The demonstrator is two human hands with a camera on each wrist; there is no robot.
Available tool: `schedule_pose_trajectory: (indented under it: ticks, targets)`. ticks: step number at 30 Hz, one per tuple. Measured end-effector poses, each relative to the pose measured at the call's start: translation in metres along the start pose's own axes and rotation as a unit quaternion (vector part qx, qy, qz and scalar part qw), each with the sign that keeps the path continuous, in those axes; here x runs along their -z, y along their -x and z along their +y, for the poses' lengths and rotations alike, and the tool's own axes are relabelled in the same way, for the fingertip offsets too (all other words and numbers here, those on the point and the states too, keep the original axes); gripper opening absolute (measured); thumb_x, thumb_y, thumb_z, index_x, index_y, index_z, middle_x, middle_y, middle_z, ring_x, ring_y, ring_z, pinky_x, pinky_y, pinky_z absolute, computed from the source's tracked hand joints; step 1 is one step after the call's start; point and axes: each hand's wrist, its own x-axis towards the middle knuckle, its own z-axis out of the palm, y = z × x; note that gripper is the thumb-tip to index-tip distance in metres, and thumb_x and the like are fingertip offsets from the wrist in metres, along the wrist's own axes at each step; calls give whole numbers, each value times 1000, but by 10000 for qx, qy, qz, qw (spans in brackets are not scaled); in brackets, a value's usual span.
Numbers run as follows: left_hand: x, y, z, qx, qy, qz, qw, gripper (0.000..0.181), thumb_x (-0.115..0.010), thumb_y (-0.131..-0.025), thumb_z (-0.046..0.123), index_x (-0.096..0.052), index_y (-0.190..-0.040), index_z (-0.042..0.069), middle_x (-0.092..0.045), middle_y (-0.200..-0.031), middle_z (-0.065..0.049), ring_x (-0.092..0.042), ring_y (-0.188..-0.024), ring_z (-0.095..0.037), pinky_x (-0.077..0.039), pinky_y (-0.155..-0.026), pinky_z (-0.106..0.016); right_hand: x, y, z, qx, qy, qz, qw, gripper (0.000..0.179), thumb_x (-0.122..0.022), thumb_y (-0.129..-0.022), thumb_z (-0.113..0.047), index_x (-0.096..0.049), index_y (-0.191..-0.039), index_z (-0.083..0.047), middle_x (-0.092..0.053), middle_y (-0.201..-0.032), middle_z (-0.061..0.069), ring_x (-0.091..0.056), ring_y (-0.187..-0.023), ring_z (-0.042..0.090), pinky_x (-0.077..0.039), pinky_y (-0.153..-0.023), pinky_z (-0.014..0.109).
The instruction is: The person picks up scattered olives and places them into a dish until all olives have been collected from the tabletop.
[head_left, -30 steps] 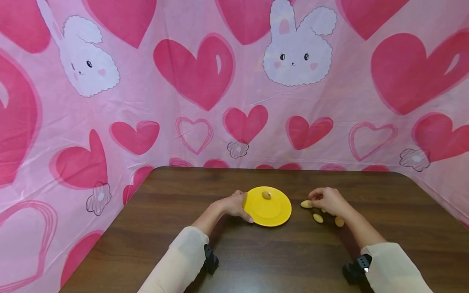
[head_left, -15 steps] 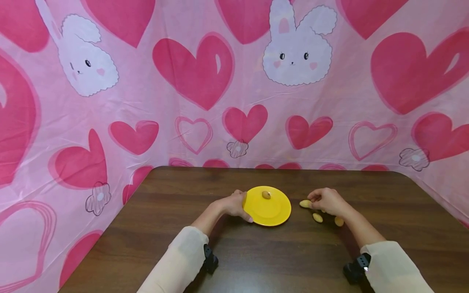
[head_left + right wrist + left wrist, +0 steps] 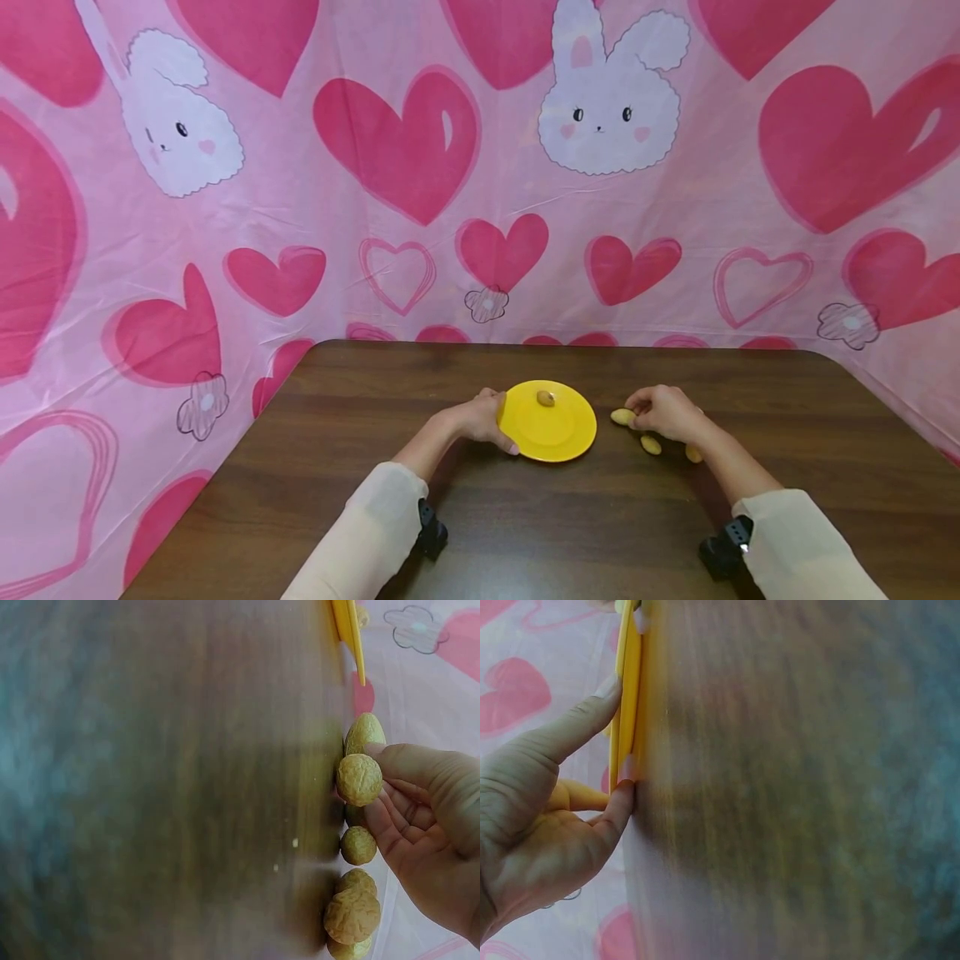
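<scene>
My left hand (image 3: 480, 419) grips the left rim of a round yellow plate (image 3: 547, 437), thumb (image 3: 589, 716) along its near edge and other fingers against the rim. On the plate, near its far side, lies one small tan oval piece (image 3: 545, 398). To the right of the plate, my right hand (image 3: 667, 412) pinches a yellow, wrinkled, nut-like oval piece (image 3: 622, 416) between thumb and fingers, low at the table. In the right wrist view the thumb overlaps this oval piece (image 3: 365, 733). Its far end is hidden by the fingers.
Several similar wrinkled pieces lie by the right hand, among them one in front of it (image 3: 650, 444) and one under the wrist (image 3: 693, 453). The dark wooden table (image 3: 570, 533) meets a pink heart-print cloth (image 3: 495, 192) behind. Tiny crumbs (image 3: 295, 843) dot the tabletop.
My right hand has shifted slightly left toward the plate, and the pinched oval piece has moved with it. The left hand and the plate stay where they were.
</scene>
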Motion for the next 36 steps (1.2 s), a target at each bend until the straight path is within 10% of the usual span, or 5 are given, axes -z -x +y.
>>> schedule_pose_trajectory:
  ticks: [36]
  targets:
    - [1,1,1,-48,-57,-43,10000,90,-81,-69,32,-34,-140,6,-38,-116,-6,-40,-104,-22,-35,-99,-44,-4,-7,-6,332,-84,480,9983,12,-72,-76,-6,-67,-86,-2,-59,-73,-1,-54,-68,15,-48,-65,30]
